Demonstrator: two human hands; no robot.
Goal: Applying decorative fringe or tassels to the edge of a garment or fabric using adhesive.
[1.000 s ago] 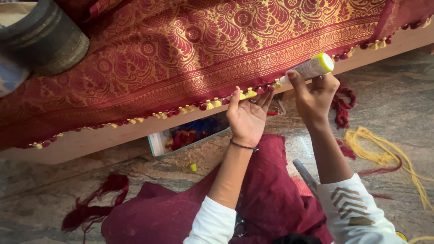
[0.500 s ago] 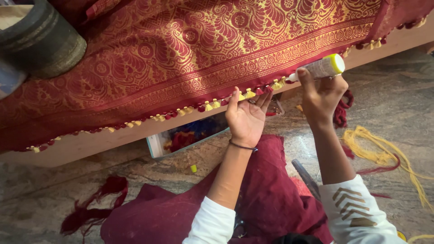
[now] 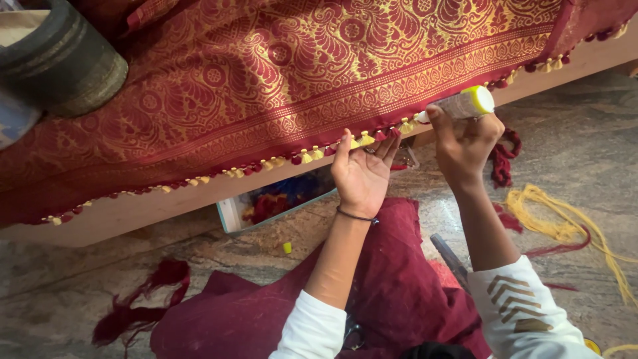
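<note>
A dark red cloth with gold woven patterns (image 3: 279, 86) lies over a wooden board (image 3: 133, 213), its lower hem lined with small red and yellow tassels (image 3: 312, 154). My left hand (image 3: 362, 174) reaches up to that hem, palm toward me, fingertips pinching the tassels. My right hand (image 3: 465, 139) grips a small white bottle with a yellow cap (image 3: 465, 103), its nozzle pointing left at the tassels beside the left fingers. A thin dark band circles my left wrist. Both sleeves are white.
A dark round pot (image 3: 60, 60) stands on the cloth at top left. Under the board sits a box of coloured thread (image 3: 272, 199). Red thread (image 3: 133, 312) and yellow thread (image 3: 565, 219) lie on the stone floor. Maroon fabric (image 3: 399, 292) covers my lap.
My right hand has carried the bottle to the right along the hem and slightly up. The left hand stays at the tassels, almost unmoved.
</note>
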